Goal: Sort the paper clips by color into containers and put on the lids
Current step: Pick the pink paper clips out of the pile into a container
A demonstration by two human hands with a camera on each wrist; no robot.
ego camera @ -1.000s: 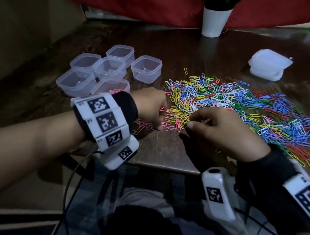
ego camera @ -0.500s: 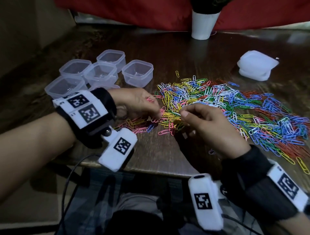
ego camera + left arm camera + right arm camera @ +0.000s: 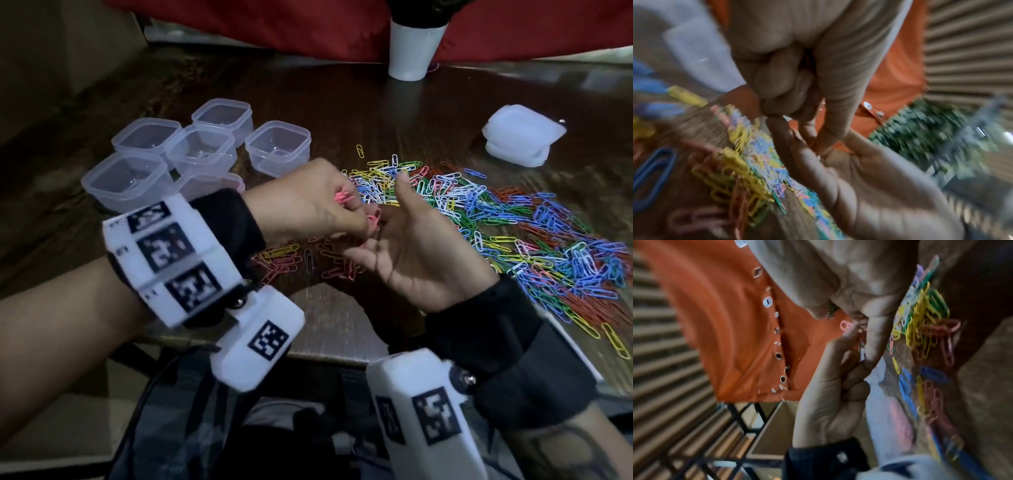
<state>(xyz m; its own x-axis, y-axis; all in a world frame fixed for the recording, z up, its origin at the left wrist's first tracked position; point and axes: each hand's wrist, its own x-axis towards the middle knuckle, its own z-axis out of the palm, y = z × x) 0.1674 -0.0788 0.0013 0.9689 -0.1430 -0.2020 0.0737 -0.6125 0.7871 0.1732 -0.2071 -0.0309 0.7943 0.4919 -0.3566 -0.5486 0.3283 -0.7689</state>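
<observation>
Both hands have lifted off the dark wooden table [image 3: 342,102], left fingers [image 3: 356,222] pinching pink clips [image 3: 342,198], right palm [image 3: 421,253] open.

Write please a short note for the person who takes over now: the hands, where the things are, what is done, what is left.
Left hand: grips pink clips, meeting the right hand.
Right hand: palm up, fingers open, pink clips at its fingertips.
Mixed clip pile lies on the table; six containers stand far left, the nearest, half hidden, looks pink inside; lids stacked far right.
Done: some pink picked out.
Left: nearly all sorting, every lid.
</observation>
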